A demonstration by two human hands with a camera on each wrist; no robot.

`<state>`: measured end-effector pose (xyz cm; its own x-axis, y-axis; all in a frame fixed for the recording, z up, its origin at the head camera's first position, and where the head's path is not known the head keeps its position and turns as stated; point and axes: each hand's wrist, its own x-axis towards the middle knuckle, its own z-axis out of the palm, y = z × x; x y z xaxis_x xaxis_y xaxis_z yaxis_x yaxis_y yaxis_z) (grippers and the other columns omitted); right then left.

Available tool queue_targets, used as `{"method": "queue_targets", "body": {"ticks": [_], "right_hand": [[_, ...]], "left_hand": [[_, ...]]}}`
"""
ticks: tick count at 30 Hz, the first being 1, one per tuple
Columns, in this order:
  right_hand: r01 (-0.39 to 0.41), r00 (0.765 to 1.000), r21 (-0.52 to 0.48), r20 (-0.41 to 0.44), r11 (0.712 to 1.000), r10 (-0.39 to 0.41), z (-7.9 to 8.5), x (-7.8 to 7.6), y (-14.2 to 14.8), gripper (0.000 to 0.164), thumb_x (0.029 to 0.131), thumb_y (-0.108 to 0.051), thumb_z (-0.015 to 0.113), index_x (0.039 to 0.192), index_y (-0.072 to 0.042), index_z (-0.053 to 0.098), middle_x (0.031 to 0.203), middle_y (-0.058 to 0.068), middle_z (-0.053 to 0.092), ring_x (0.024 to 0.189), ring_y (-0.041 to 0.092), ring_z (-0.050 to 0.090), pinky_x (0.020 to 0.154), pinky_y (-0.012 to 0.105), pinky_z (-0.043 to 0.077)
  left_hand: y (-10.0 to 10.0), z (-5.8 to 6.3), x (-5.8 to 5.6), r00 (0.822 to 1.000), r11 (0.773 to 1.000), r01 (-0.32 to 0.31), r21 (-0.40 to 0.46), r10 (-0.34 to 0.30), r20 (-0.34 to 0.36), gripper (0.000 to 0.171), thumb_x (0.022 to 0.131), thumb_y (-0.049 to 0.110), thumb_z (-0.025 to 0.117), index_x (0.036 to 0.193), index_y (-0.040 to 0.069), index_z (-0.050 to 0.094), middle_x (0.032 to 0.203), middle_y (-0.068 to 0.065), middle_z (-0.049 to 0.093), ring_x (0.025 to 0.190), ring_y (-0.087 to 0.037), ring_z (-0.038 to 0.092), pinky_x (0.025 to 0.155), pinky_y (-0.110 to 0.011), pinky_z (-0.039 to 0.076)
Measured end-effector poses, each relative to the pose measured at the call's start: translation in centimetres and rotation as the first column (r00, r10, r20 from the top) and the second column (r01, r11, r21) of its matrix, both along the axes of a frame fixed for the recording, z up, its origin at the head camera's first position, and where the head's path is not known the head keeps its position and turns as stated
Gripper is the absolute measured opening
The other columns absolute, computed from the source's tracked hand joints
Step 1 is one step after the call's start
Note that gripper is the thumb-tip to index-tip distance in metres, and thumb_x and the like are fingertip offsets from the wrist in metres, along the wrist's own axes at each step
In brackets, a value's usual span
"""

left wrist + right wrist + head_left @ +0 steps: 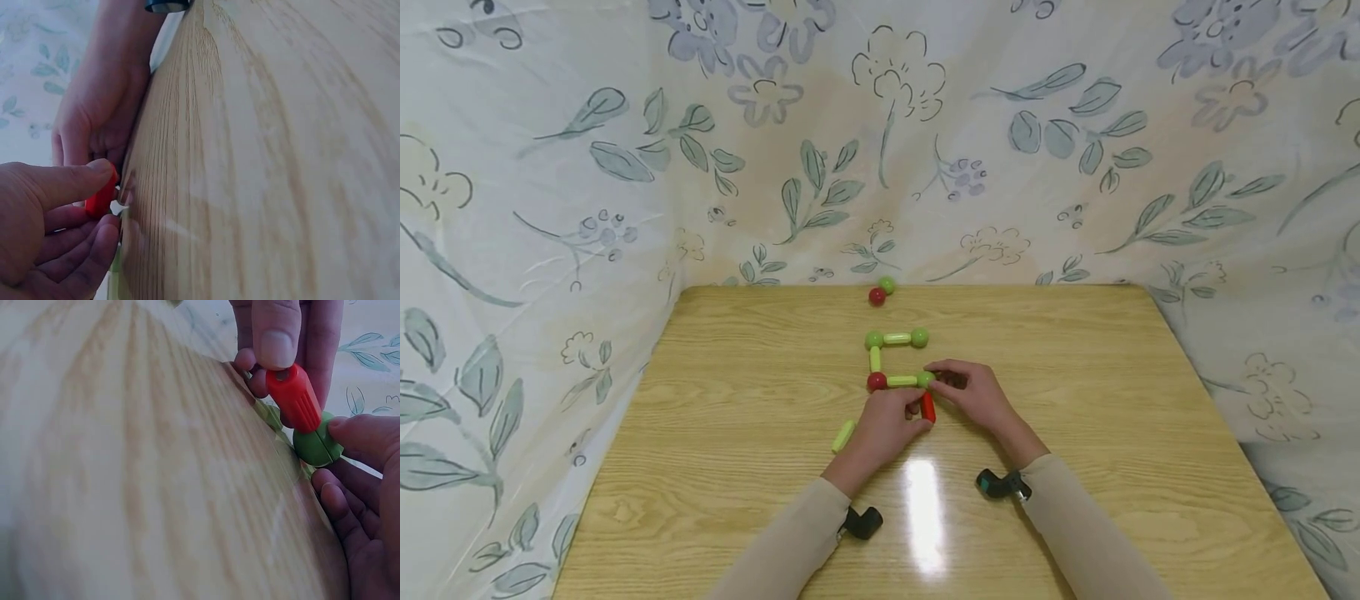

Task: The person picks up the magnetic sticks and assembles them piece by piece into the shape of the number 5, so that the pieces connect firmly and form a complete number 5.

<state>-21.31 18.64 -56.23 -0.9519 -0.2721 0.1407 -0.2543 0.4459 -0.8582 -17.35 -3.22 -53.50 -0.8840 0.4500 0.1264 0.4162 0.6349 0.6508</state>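
My left hand (883, 425) pinches a red magnetic rod (928, 408) between thumb and fingers. The far end of that rod meets a green ball (317, 442), which my right hand (976, 395) holds by thumb and fingertips. From this ball a yellow-green rod (902, 381) runs left to a red ball (877, 381). Another yellow-green rod (875, 359) goes from there away from me to a second green ball (874, 340). A third yellow-green rod (897, 339) leads right to a green end ball (919, 337). Together they form a shape with an open right side, lying on the table.
A loose yellow-green rod (843, 436) lies left of my left forearm. At the back edge of the wooden table (737, 350) sit a loose red ball (877, 296) and a loose green ball (887, 285). Floral cloth (820, 150) hangs behind and along the sides.
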Motion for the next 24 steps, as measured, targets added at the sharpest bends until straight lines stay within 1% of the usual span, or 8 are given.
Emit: {"method": "queue_targets", "body": {"ticks": [5,9,15,18,19,22,24], "right_hand": [[0.003,1.000,0.008,-0.010,1.000,-0.003,-0.2,-0.1,0.0,0.024,0.099,-0.020,0.083,0.124,-0.017,0.082,0.097,-0.005,0.075,0.088,0.018,0.069,0.079,0.031,0.057],[0.001,1.000,0.007,-0.017,1.000,-0.001,-0.1,-0.1,0.0,0.025,0.099,-0.019,0.083,0.124,-0.017,0.082,0.097,-0.005,0.075,0.088,0.018,0.070,0.079,0.031,0.057],[0.001,1.000,0.004,-0.009,1.000,-0.001,0.0,0.0,0.0,0.025,0.099,-0.019,0.083,0.124,-0.017,0.082,0.099,-0.005,0.076,0.088,0.018,0.070,0.079,0.032,0.058],[0.005,1.000,0.007,-0.008,1.000,-0.005,-0.1,0.0,0.0,0.024,0.099,-0.018,0.083,0.123,-0.017,0.082,0.101,-0.005,0.077,0.088,0.018,0.069,0.078,0.032,0.057],[0.006,1.000,0.008,-0.007,1.000,-0.006,-0.1,0.0,0.0,0.024,0.100,-0.018,0.083,0.123,-0.017,0.082,0.101,-0.005,0.077,0.088,0.018,0.069,0.078,0.031,0.057],[0.003,1.000,0.000,-0.010,1.000,-0.003,0.0,0.0,-0.1,0.023,0.100,-0.018,0.083,0.122,-0.017,0.083,0.100,-0.005,0.077,0.087,0.019,0.069,0.077,0.031,0.057],[0.000,1.000,-0.002,-0.018,1.000,0.000,0.0,-0.1,-0.1,0.022,0.100,-0.019,0.083,0.122,-0.017,0.083,0.099,-0.004,0.077,0.087,0.019,0.069,0.077,0.032,0.057]], "left_hand": [[0.1,0.0,-0.2,1.000,1.000,-0.005,0.003,0.005,-0.016,0.026,0.092,0.022,0.091,0.113,0.012,0.079,0.082,0.006,0.063,0.070,-0.005,0.053,0.061,-0.021,0.046],[0.2,0.2,-0.2,1.000,1.000,-0.009,0.010,0.009,-0.018,0.023,0.092,0.021,0.091,0.109,0.012,0.079,0.081,0.007,0.063,0.069,-0.005,0.054,0.061,-0.021,0.046],[0.3,0.5,-0.1,1.000,1.000,-0.023,0.012,0.023,-0.003,0.024,0.091,0.020,0.092,0.110,0.011,0.081,0.080,0.008,0.063,0.070,-0.005,0.055,0.062,-0.022,0.047],[0.2,0.7,0.0,1.000,1.000,-0.022,0.013,0.023,-0.007,0.022,0.091,0.020,0.092,0.108,0.010,0.081,0.079,0.009,0.062,0.070,-0.005,0.055,0.062,-0.021,0.048],[0.1,0.8,0.0,1.000,1.000,-0.020,0.016,0.021,-0.011,0.020,0.092,0.019,0.091,0.105,0.010,0.080,0.077,0.009,0.062,0.069,-0.005,0.054,0.061,-0.021,0.047],[-0.3,1.6,-0.2,1.000,0.999,-0.022,0.037,0.022,-0.013,0.019,0.093,0.018,0.089,0.107,0.007,0.082,0.078,0.006,0.067,0.070,-0.005,0.058,0.064,-0.023,0.051],[-0.9,2.5,-0.8,1.000,0.998,-0.028,0.056,0.028,0.005,0.022,0.096,0.018,0.087,0.112,0.004,0.082,0.084,0.002,0.074,0.073,-0.006,0.063,0.066,-0.024,0.055]]}}
